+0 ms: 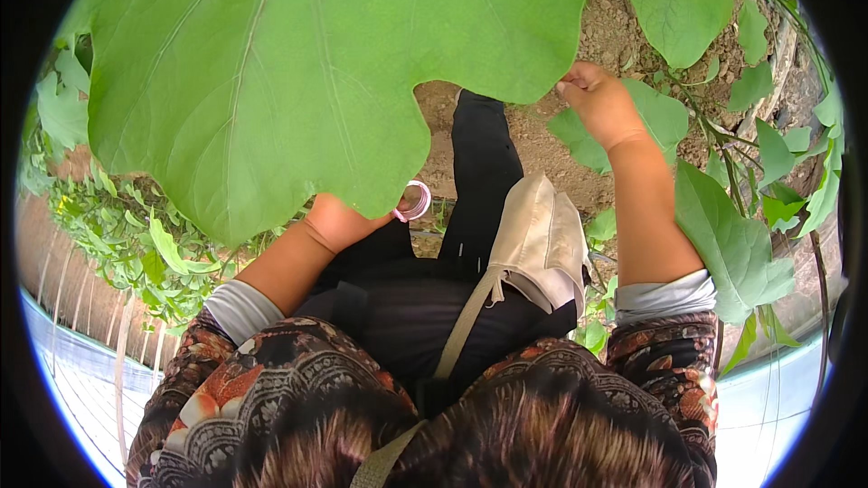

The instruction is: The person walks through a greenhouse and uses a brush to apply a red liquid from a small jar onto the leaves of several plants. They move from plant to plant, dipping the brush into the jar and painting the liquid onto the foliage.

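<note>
A large green lobed leaf fills the upper view and covers part of my left hand. That hand holds a pink-and-white ring-shaped object, with the thumb against its near side; most of the fingers are hidden under the leaf. My right hand is raised at the leaf's right edge, its fingers bent in toward the thumb. Whether they pinch anything is not clear. Below this hand hangs a smaller green leaf.
Leafy plants with stems stand close along my right arm. Low foliage grows at the left. Brown soil lies underfoot around my black-trousered leg. A beige cloth bag hangs by its strap at my front.
</note>
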Motion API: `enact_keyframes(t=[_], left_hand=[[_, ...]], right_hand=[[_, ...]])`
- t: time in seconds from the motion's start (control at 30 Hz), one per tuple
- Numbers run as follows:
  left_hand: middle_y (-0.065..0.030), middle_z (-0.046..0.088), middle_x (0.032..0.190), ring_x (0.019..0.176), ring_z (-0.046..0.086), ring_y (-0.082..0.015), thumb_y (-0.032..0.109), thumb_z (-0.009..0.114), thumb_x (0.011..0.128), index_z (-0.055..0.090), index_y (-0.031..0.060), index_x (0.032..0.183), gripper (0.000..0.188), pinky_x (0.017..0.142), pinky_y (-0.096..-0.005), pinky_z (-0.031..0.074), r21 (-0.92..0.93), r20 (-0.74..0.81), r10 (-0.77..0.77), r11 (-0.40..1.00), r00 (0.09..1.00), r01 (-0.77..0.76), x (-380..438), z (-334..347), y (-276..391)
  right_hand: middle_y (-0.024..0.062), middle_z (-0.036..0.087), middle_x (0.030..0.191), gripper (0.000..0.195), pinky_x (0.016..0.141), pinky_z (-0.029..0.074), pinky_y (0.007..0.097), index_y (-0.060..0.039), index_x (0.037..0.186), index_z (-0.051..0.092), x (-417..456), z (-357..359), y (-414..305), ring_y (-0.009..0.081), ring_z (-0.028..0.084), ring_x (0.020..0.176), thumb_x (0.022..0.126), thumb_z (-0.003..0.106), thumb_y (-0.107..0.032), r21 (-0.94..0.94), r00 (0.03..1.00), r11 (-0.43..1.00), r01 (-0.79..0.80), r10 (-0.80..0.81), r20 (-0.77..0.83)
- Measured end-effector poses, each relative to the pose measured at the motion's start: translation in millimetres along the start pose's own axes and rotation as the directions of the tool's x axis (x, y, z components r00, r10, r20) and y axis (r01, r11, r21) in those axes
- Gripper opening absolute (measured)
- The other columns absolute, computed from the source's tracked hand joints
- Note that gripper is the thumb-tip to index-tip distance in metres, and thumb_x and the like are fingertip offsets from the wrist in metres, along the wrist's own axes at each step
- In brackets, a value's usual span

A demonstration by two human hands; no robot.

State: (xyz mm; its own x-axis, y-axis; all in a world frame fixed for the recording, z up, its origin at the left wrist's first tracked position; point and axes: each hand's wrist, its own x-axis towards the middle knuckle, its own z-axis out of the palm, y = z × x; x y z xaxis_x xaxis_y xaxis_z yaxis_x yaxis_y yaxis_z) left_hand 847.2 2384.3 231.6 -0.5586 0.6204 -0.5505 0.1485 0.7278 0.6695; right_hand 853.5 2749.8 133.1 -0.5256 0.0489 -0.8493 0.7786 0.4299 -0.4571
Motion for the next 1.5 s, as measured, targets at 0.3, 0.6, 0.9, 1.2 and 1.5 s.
enact_keyframes(t=[0.3, 0.6, 0.9, 1.2, 1.5], left_hand=[[-0.0115, 0.069, 0.099, 0.097, 0.065, -0.0249, 0.025, 0.080, 0.075, 0.065, 0.0099, 0.111, 0.041, 0.090, -0.0369, 0.050, -0.140, 0.000, -0.298, 0.945, 0.955, 0.295, -20, 23, -1], [-0.0131, 0.058, 0.123, 0.122, 0.051, -0.0346, 0.001, 0.073, 0.062, 0.056, 0.0072, 0.124, 0.064, 0.106, -0.0441, 0.039, -0.512, -0.292, -0.397, 0.833, 0.870, 0.208, -38, 58, -61], [-0.0138, 0.057, 0.125, 0.124, 0.050, -0.0352, 0.008, 0.078, 0.067, 0.051, 0.0066, 0.128, 0.067, 0.108, -0.0445, 0.037, -0.767, -0.172, -0.556, 0.593, 0.813, 0.244, -69, 76, -86], [-0.0139, 0.055, 0.129, 0.126, 0.048, -0.0352, 0.011, 0.081, 0.064, 0.049, 0.0091, 0.130, 0.073, 0.109, -0.0457, 0.036, -0.854, -0.114, -0.597, 0.467, 0.794, 0.228, -94, 96, -105], [-0.0140, 0.056, 0.128, 0.124, 0.050, -0.0352, 0.013, 0.082, 0.064, 0.049, 0.0079, 0.130, 0.074, 0.108, -0.0453, 0.038, -0.863, -0.125, -0.612, 0.455, 0.781, 0.219, -95, 99, -110]], right_hand=[[0.0153, 0.069, 0.096, 0.028, 0.081, 0.051, 0.0362, -0.0058, 0.108, 0.066, 43, 74, -31, 0.0270, 0.066, 0.090, 0.085, 0.065, -0.022, -0.307, 0.991, 0.942, 0.134, -0.120, 0.065], [0.0090, 0.070, 0.092, 0.022, 0.077, 0.050, 0.0311, -0.0017, 0.102, 0.067, 163, 139, -36, 0.0178, 0.065, 0.084, 0.086, 0.065, -0.016, -0.416, 0.991, 0.907, 0.065, -0.011, 0.131], [0.0116, 0.072, 0.098, 0.028, 0.084, 0.051, 0.0345, -0.0059, 0.105, 0.069, 281, 216, -31, 0.0243, 0.068, 0.092, 0.085, 0.066, -0.025, -0.698, 0.994, 0.711, 0.083, -0.108, 0.009], [0.0151, 0.070, 0.102, 0.031, 0.086, 0.050, 0.0365, -0.0063, 0.106, 0.067, 329, 246, -35, 0.0284, 0.067, 0.095, 0.086, 0.065, -0.029, -0.700, 0.972, 0.714, -0.015, -0.153, -0.176], [0.0167, 0.069, 0.104, 0.030, 0.087, 0.050, 0.0389, -0.0064, 0.102, 0.066, 359, 250, -51, 0.0316, 0.066, 0.098, 0.082, 0.063, -0.029, -0.754, 0.969, 0.648, -0.110, -0.098, -0.226]])
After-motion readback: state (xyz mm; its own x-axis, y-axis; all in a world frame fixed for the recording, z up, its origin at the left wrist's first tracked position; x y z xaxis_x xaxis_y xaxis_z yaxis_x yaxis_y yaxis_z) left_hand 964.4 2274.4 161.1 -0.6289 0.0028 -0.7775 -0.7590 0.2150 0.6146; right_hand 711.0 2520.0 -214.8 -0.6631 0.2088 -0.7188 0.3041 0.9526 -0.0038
